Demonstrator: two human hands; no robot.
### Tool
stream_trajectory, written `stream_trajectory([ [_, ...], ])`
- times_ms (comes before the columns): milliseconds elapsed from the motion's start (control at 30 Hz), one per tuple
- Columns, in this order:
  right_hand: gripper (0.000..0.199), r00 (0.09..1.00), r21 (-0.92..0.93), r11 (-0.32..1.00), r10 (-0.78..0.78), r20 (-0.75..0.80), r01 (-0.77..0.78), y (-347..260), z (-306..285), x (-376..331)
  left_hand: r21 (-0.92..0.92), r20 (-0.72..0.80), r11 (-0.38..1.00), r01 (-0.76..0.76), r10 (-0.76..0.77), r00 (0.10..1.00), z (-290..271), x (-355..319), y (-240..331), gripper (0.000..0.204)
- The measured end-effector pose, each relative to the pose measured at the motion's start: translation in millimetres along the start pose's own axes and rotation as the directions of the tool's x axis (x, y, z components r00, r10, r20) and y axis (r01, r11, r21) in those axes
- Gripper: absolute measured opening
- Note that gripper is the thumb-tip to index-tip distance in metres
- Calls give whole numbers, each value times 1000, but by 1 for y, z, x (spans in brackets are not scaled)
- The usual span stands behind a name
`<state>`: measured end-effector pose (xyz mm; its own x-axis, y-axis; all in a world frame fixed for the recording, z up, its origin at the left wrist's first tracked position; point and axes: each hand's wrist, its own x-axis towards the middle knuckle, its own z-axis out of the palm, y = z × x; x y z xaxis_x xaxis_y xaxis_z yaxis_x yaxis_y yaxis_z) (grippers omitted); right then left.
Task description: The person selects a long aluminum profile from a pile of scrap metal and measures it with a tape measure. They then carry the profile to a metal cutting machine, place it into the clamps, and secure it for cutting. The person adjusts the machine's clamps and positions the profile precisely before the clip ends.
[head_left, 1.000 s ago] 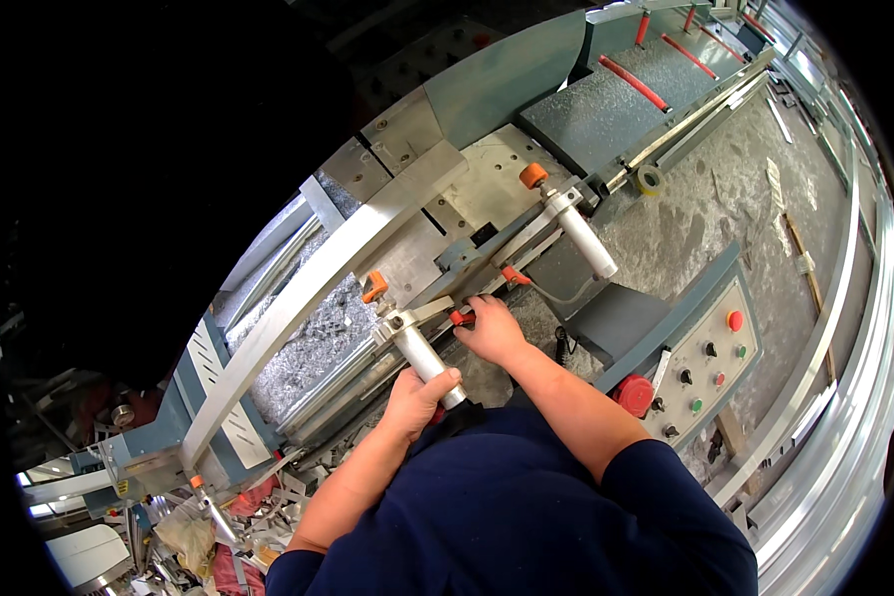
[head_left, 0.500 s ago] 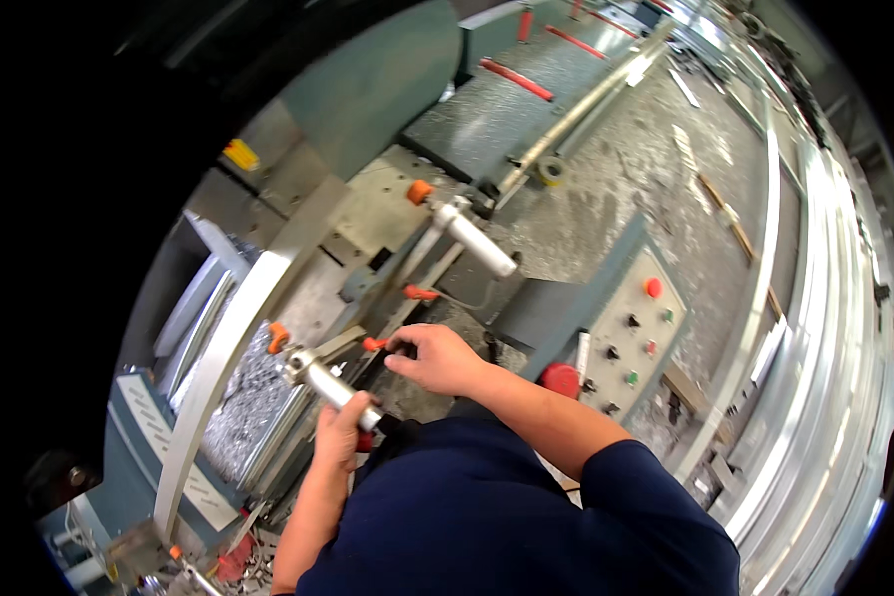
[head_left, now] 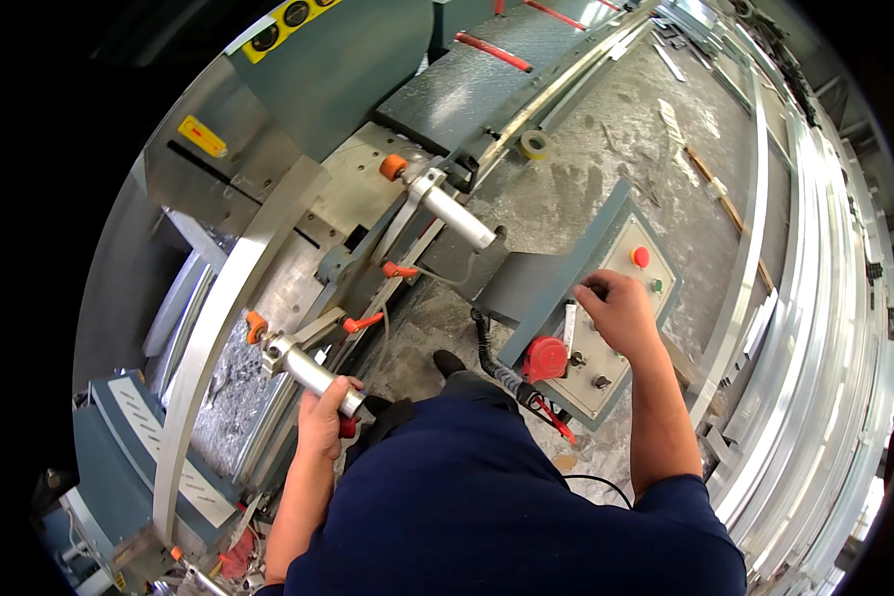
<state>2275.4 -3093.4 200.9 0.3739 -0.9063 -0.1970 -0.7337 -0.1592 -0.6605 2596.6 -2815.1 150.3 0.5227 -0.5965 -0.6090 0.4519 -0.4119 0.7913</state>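
My left hand (head_left: pixel 320 422) is wrapped round the lower end of a silver clamp cylinder (head_left: pixel 313 372) with an orange-tipped fitting. Beside it, an orange-red clamp lever (head_left: pixel 363 323) sticks out from the rail. Over the sloping control panel (head_left: pixel 591 397), my right hand (head_left: pixel 621 310) has its fingers curled and pinched, hiding part of the knobs; what they touch cannot be made out. Near that hand are a red emergency button (head_left: pixel 640 257) and a round red tape-measure-like object (head_left: pixel 545 359). A long flat metal bar (head_left: pixel 204 382) lies across the machine bed.
A second silver clamp cylinder (head_left: pixel 457 219) stands farther along the rail. Long aluminium profiles (head_left: pixel 805 397) are stacked at the right. A tape roll (head_left: pixel 533 145) lies by the machine. Metal shavings (head_left: pixel 233 397) fill the left side. A black cable (head_left: pixel 601 481) runs near my body.
My right hand has moved right, from beside the orange-red lever to over the control panel. My left hand stays on the clamp cylinder. The view has shifted slightly.
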Motion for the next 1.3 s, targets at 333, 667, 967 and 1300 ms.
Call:
stream_trajectory([
  [333,17,902,373,918,-269,338,134,-75,85,-13,30,25,996,80,-81,996,-27,10,-21,34],
  [667,50,474,314,918,-393,788,240,-173,258,-20,60,196,981,-185,170,966,-41,-2,-19,34],
  [967,42,343,228,974,-219,913,13,-165,349,-48,352,153,924,-151,102,983,-99,-19,-78,50],
  [1300,50,598,-177,851,-184,780,494,-113,420,-37,320,-120,942,98,-62,991,-152,-9,-163,43],
])
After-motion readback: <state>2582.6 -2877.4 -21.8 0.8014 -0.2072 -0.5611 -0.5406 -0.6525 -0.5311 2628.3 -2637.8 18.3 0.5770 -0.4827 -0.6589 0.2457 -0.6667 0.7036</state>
